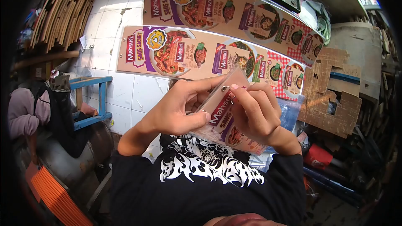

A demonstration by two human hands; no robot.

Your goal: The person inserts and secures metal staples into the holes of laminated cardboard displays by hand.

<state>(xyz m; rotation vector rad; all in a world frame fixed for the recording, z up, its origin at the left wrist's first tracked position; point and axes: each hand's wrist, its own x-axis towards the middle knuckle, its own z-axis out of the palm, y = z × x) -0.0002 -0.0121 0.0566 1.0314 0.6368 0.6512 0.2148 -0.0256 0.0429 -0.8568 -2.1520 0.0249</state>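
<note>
A glossy printed strip sign [220, 115] with Mahsuri sauce pictures and a clear plastic edge is tilted up in front of my chest. My left hand [178, 106] grips its left edge, thumb on the printed face and fingers behind. A metal eyelet [225, 88] sits near the sign's upper corner. Beside that eyelet, the fingers of my right hand [257, 111] are pinched together over the printed face. A small shiny bit shows at those fingertips, too small to name. The sign's lower part runs down beneath my right wrist.
Two matching strip signs, one nearer [167, 73] and one farther [190, 23], lie ahead of me. A blue frame [102, 96] stands left, near another person's sleeve [25, 111] and orange ridged sheets [56, 194]. Wood strips [63, 12] are stacked behind; worn board [322, 96] lies right.
</note>
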